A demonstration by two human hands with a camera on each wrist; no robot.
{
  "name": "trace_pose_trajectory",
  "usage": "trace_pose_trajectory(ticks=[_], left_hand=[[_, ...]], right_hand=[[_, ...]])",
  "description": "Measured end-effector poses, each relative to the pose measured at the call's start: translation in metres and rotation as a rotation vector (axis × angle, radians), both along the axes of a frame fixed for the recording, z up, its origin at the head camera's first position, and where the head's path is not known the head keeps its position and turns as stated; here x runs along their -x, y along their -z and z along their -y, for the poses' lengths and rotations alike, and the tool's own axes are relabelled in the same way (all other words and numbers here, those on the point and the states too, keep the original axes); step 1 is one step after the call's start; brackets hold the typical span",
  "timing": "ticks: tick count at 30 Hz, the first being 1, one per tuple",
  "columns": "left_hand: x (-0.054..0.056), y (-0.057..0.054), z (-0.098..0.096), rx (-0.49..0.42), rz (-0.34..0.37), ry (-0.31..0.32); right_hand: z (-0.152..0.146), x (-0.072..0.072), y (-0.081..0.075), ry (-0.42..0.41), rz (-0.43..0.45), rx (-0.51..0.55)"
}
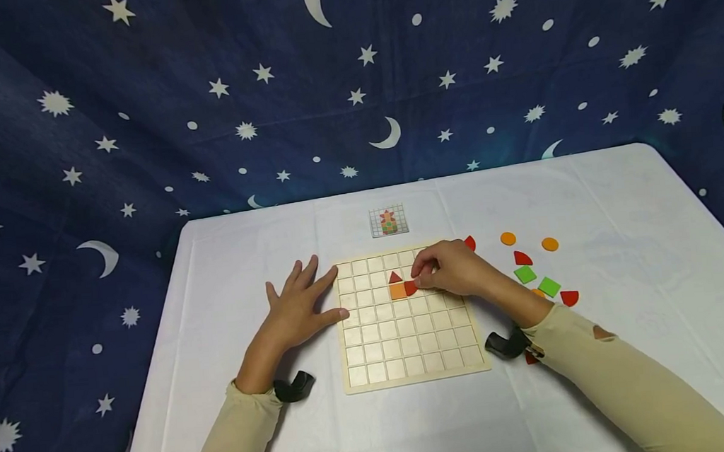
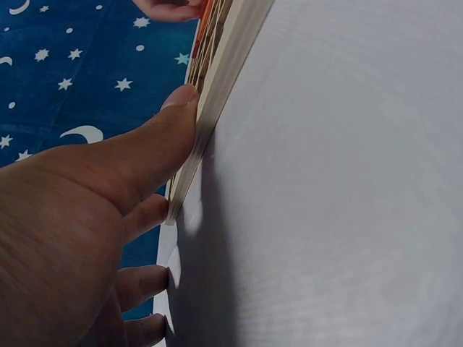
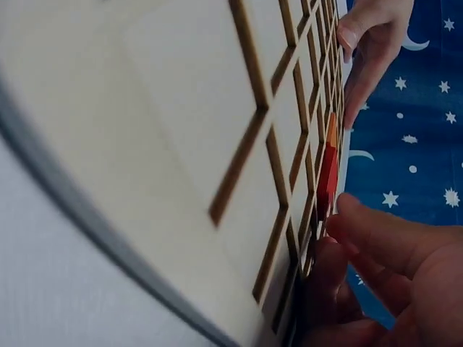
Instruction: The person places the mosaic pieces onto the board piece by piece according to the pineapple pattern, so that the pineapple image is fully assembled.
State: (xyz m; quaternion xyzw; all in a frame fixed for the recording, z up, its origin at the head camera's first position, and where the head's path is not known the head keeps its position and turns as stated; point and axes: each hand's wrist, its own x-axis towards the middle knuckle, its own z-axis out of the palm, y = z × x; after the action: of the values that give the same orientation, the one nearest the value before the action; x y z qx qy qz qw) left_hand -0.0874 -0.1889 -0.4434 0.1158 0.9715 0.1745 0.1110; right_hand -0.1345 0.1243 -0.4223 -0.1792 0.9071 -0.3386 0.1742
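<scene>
The red wedge (image 1: 410, 288) was on the board (image 1: 417, 366) beside the orange square (image 1: 397, 291), your right hand (image 1: 453, 267) at it; whether pinching, I couldn't tell. Your left hand (image 1: 300, 316), fingers spread, touched the board; an uneven sideways push risked skewing the wedge or dislodging the square.

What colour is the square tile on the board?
Orange: the square tile, clearest in the head view.

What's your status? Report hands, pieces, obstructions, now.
Left hand spread at left edge of board. Right hand at red piece beside orange square; grip unclear. Nothing visibly in the way.
</scene>
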Motion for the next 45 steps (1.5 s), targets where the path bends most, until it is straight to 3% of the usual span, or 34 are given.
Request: trace_pose_trajectory(ticks=[7, 19, 29, 35, 39, 45], left_hand=[[0.000, -0.001, 0.000, 0.005, -0.006, -0.003], [0.000, -0.001, 0.000, 0.006, -0.003, 0.001], [0.000, 0.000, 0.000, 0.006, 0.006, -0.003], [0.001, 0.000, 0.001, 0.011, 0.013, -0.002], [0.001, 0.001, 0.001, 0.007, 0.009, -0.001], [0.000, 0.001, 0.001, -0.002, 0.003, -0.001]], right_hand=[[0.002, -0.001, 0.003, -0.010, -0.034, -0.038], [-0.005, 0.005, 0.002, -0.051, 0.031, 0.000], [-0.001, 0.004, 0.002, -0.046, 0.032, -0.019], [-0.011, 0.007, -0.003, -0.061, 0.059, 0.051], [-0.033, 0.016, -0.011, 0.003, -0.006, 0.051], [-0.073, 0.034, -0.020, 0.059, -0.125, -0.093]])
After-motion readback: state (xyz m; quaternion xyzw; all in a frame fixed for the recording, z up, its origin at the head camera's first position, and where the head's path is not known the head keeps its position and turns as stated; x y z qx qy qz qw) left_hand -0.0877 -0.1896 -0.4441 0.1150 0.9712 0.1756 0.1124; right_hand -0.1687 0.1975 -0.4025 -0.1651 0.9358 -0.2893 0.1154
